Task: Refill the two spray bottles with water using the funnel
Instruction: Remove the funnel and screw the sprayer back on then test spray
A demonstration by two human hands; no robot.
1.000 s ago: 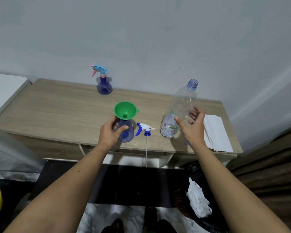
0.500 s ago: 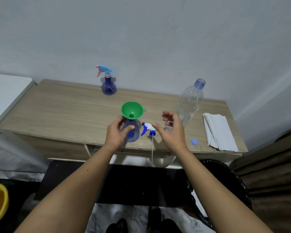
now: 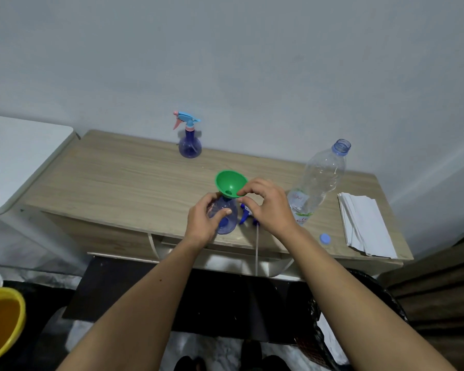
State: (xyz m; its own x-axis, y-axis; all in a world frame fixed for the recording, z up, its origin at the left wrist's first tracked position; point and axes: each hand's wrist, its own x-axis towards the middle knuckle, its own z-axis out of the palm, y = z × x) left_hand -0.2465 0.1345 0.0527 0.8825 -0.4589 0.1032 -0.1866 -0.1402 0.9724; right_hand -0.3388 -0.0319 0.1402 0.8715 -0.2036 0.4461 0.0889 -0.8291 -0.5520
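Surroundings: wooden table; stack of white paper at its right end; loose blue cap near the front edge; yellow tub on the floor.
Containers: clear plastic bottle, uncapped, looks nearly empty; capped spray bottle stands near the wall.
Open spray bottle: translucent blue, round-bellied, near the front edge; left hand curls round it.
Funnel: green plastic cone, tilted in the bottle's neck; right hand pinches its rim.
Trigger head: lies beside the bottle, partly hidden by the right hand.
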